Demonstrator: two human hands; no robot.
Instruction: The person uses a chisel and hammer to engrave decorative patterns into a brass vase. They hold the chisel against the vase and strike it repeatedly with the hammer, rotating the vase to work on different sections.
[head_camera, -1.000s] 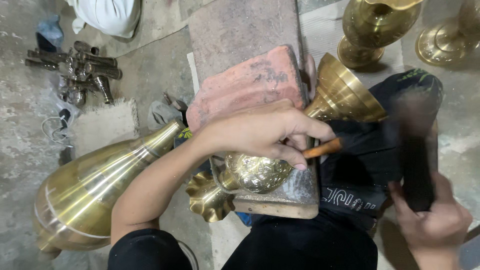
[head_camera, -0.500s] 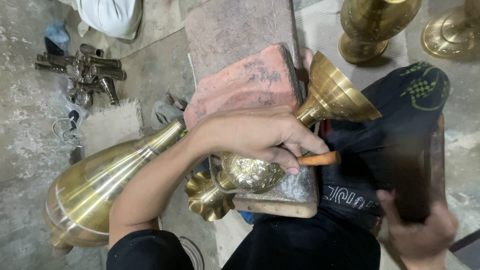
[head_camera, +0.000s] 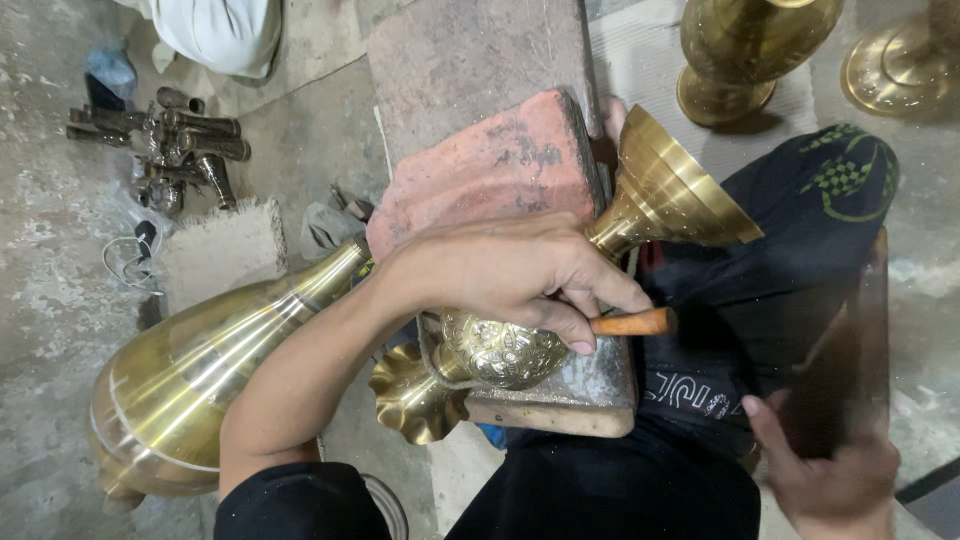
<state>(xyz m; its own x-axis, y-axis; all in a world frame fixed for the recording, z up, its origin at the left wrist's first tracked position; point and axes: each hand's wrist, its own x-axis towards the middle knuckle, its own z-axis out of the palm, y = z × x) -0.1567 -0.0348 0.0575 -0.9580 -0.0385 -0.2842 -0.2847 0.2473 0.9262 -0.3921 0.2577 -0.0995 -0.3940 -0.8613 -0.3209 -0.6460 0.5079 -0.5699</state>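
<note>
Far left, a pile of dark metal tools (head_camera: 165, 140) on the concrete floor (head_camera: 50, 290), white cloth (head_camera: 215, 35) above it. A fibre pad (head_camera: 220, 255) sits just right of the tools. Big brass vase (head_camera: 200, 370) lies on its side, neck pointing up-right, partly behind the left forearm.

Centre: a reddish brick (head_camera: 490, 165) on a stone slab (head_camera: 470, 55). In front of it a wood block (head_camera: 560, 385) carries a small engraved brass vase (head_camera: 500, 350), lying sideways, scalloped foot (head_camera: 410, 400) hanging off the block's left edge. Left hand (head_camera: 500, 270) comes in from lower left, palm down over the engraved vase, fingers curled and pinching a wooden-handled tool (head_camera: 630, 323); the tip is hidden under the fingers.

Right of the hand, a brass funnel-shaped piece (head_camera: 670, 195) leans by the brick, over the dark-trousered leg (head_camera: 800, 240). Two more brass bases (head_camera: 750, 60) stand top right.

Lower right, right hand (head_camera: 830, 475) grips a dark mallet (head_camera: 850, 360), blurred; fingers wrapped round its handle, raised well apart from the tool.
</note>
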